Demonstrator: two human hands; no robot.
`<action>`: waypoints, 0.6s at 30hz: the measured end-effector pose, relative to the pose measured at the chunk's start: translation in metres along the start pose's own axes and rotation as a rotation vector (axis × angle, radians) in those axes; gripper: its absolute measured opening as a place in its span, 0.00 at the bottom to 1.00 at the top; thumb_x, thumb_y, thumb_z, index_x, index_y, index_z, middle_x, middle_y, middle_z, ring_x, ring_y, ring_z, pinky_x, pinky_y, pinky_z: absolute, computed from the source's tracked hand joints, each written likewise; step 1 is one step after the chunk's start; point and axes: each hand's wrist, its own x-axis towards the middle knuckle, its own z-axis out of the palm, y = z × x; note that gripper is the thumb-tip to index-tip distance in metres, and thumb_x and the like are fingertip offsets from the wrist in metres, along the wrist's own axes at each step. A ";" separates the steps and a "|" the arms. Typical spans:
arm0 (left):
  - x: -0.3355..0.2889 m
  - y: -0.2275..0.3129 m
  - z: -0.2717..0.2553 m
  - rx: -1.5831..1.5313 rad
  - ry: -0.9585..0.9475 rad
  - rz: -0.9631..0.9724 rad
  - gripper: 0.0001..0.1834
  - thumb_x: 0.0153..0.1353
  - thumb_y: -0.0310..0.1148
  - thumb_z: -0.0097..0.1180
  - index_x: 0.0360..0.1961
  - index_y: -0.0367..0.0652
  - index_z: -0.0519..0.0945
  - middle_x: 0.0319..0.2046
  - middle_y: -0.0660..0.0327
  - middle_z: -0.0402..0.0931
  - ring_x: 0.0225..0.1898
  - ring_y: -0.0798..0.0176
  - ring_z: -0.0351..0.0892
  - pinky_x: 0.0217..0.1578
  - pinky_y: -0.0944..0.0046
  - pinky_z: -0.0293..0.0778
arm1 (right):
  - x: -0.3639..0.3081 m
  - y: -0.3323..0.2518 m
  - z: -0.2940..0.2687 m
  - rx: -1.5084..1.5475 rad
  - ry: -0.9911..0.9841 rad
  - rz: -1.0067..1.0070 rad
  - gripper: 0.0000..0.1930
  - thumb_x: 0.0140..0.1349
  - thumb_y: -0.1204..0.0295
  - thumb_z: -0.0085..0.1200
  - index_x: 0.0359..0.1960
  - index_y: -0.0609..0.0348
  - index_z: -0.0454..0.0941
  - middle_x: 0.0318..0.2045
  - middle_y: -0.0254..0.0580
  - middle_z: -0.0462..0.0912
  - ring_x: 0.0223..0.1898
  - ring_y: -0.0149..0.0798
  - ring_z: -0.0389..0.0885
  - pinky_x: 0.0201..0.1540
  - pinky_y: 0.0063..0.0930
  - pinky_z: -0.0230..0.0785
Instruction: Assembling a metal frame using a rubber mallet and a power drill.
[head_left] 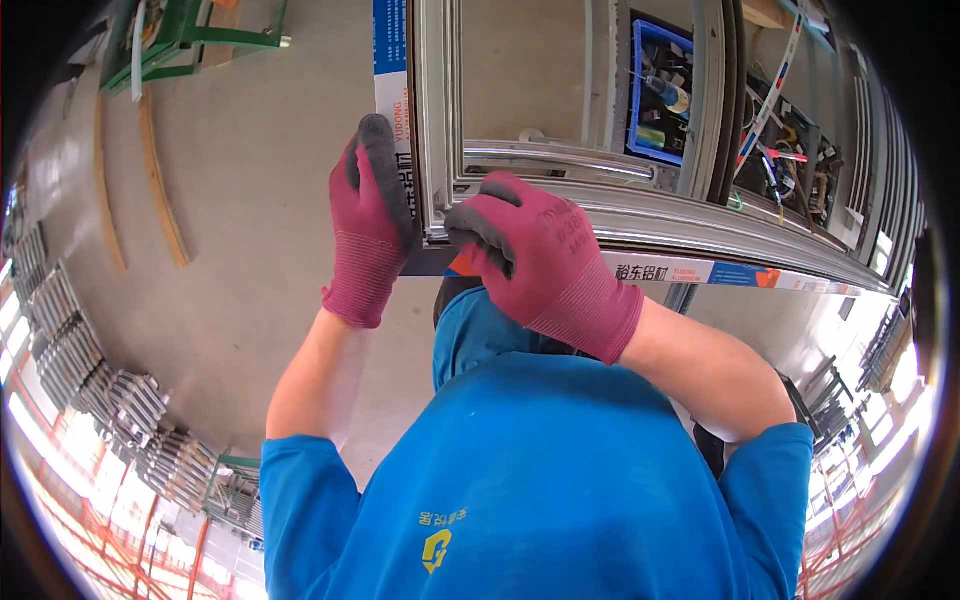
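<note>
A silver aluminium frame (436, 120) stands before me, its near left corner between my hands. Printed protective film (391, 95) in white and blue covers its outer sides. My left hand (372, 215), in a maroon glove with a dark grey palm, lies along the outer left side by the corner, fingers stretched away from me. My right hand (535, 245), gloved alike, is closed at the inner side of the corner, with thumb and fingers pinched together. Whatever is between those fingertips is hidden or too small to name.
Beyond the near profile, a blue crate (636, 90) holds a power drill (668, 94) and small parts. More parts and tools lie at the right. A green metal stand (190, 38) and wooden strips (160, 180) are on the left, with stacked profiles (140, 400) lower down.
</note>
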 end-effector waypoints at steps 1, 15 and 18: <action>0.000 -0.006 0.002 0.025 0.015 0.033 0.27 0.84 0.47 0.38 0.39 0.33 0.78 0.27 0.52 0.77 0.28 0.57 0.73 0.36 0.58 0.73 | 0.001 0.002 0.002 0.005 -0.001 0.005 0.18 0.55 0.75 0.66 0.49 0.59 0.83 0.47 0.57 0.82 0.44 0.63 0.84 0.43 0.49 0.80; 0.010 -0.019 0.003 0.410 0.194 0.664 0.25 0.84 0.44 0.40 0.39 0.33 0.77 0.28 0.50 0.76 0.30 0.55 0.76 0.36 0.56 0.75 | 0.052 0.017 -0.012 0.354 -0.453 0.260 0.11 0.64 0.73 0.60 0.44 0.67 0.86 0.37 0.59 0.87 0.41 0.55 0.87 0.48 0.40 0.79; 0.001 -0.007 -0.003 0.042 -0.025 0.134 0.18 0.83 0.38 0.44 0.46 0.31 0.76 0.33 0.47 0.78 0.33 0.47 0.77 0.37 0.53 0.76 | 0.062 0.015 -0.017 0.304 -0.551 0.254 0.12 0.65 0.71 0.58 0.43 0.67 0.87 0.37 0.60 0.87 0.42 0.55 0.87 0.50 0.40 0.80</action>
